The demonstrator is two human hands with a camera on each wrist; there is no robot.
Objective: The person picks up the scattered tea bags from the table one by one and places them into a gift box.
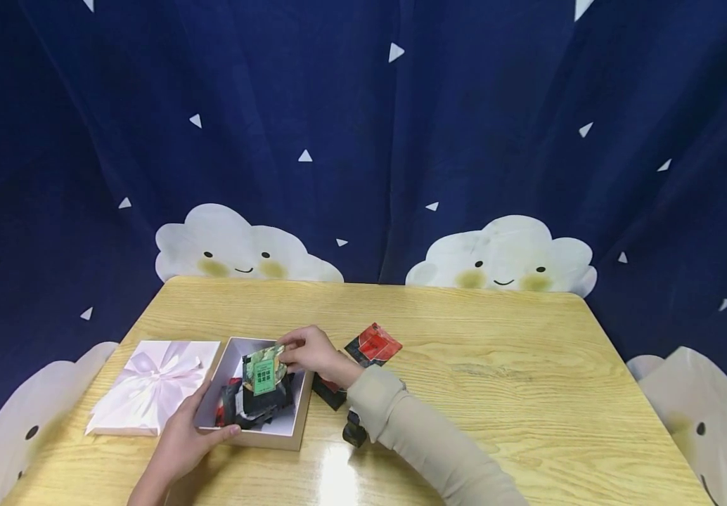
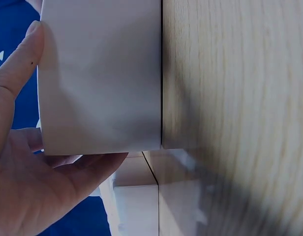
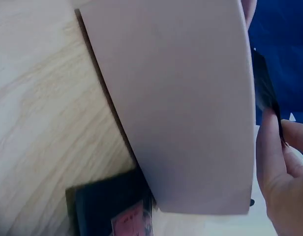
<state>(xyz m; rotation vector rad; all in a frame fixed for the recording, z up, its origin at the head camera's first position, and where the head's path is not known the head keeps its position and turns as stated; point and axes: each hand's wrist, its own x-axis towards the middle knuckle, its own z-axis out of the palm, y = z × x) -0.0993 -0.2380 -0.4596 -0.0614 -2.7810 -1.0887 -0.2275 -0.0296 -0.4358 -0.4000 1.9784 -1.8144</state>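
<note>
An open pale box (image 1: 268, 440) stands on the table, with several dark and red packets (image 1: 232, 404) piled inside. My left hand (image 1: 180, 439) grips its near left corner, thumb at the front rim and fingers along the left side; the box wall (image 2: 102, 78) fills much of the left wrist view. Over the box, my right hand (image 1: 316, 349) pinches a black sachet (image 1: 264, 377) with a green label by its upper right edge. In the right wrist view, thumb and fingers (image 3: 272, 147) hold that sachet edge-on, above the rim.
A pale lid (image 1: 159, 379) with a ribbon bow lies left of the box. Right of the box are a red-and-black packet (image 1: 377, 344) and a black packet (image 1: 330, 393), partly behind my right arm. A dark object (image 1: 355, 430) sits by the sleeve. A blue curtain (image 1: 363, 140) hangs behind the table.
</note>
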